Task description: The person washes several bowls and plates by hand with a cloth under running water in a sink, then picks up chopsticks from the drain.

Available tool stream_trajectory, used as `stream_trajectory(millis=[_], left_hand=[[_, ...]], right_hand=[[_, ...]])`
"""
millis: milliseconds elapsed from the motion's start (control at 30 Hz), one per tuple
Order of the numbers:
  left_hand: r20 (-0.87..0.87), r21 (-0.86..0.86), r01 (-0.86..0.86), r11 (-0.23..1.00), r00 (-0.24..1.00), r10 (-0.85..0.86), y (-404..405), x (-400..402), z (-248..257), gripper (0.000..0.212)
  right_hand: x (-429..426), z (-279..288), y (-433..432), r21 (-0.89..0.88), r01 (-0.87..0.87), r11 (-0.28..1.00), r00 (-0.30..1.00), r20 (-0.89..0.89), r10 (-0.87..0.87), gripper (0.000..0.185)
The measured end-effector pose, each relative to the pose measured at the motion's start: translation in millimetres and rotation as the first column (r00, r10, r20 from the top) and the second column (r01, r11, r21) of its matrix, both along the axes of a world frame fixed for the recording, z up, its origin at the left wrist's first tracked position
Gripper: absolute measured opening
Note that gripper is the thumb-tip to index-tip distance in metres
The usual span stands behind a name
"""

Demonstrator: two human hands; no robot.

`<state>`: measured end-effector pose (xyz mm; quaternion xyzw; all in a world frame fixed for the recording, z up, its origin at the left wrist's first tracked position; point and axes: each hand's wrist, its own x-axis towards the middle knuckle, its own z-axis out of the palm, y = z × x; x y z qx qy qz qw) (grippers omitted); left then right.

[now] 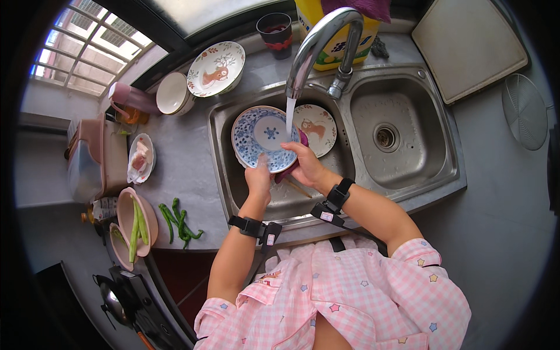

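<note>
My left hand (259, 178) grips the near left rim of a blue-and-white patterned bowl (250, 131), its thumb over the inside. On the near right rim, my right hand (307, 164) holds the same bowl, with a purple cloth (286, 172) bunched under that hand. Water (289, 116) runs into the bowl from the chrome faucet (302, 57). Both hands are over the left basin of the steel sink (280, 214). Inside that basin, behind the bowl, leans a plate with an animal picture (321, 131). A thin wooden stick, perhaps a chopstick (299, 189), shows below the hands.
Right basin (402, 162) adjoins. Behind the sink stand a deer-patterned dish (216, 70), stacked bowls (171, 94), a dark cup (275, 37) and a yellow jug (326, 61). Green peppers (181, 223), a dish of meat (141, 159) and pink baskets (151, 218) lie left; a strainer (525, 111) right.
</note>
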<state>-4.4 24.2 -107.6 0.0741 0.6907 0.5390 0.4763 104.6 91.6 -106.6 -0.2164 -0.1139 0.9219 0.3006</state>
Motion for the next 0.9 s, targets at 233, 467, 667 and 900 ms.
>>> stream_trajectory(millis=[233,467,667,900], left_hand=[[0.103,0.099,-0.145,0.985,0.986,0.134,9.4,8.8,-11.5,0.037],[-0.120,0.111,-0.019,0.994,0.992,0.033,-10.9,-23.6,-2.7,0.041],[0.147,-0.092,0.228,0.969,0.966,-0.213,-10.1,-35.2,38.8,0.038],[0.074,-0.149,0.304,0.941,0.952,-0.296,4.6,-45.5,41.8,0.033]], right_hand=[[-20.7,3.2,-15.9,-0.238,0.016,0.971,0.997,-0.074,-0.034,0.031],[-10.0,21.6,-7.6,-0.188,0.080,0.979,0.994,0.087,-0.065,0.031],[17.1,28.2,33.5,0.023,-0.160,0.987,0.975,0.159,0.155,0.037],[22.7,20.2,30.6,-0.062,-0.244,0.968,0.955,0.158,0.251,0.040]])
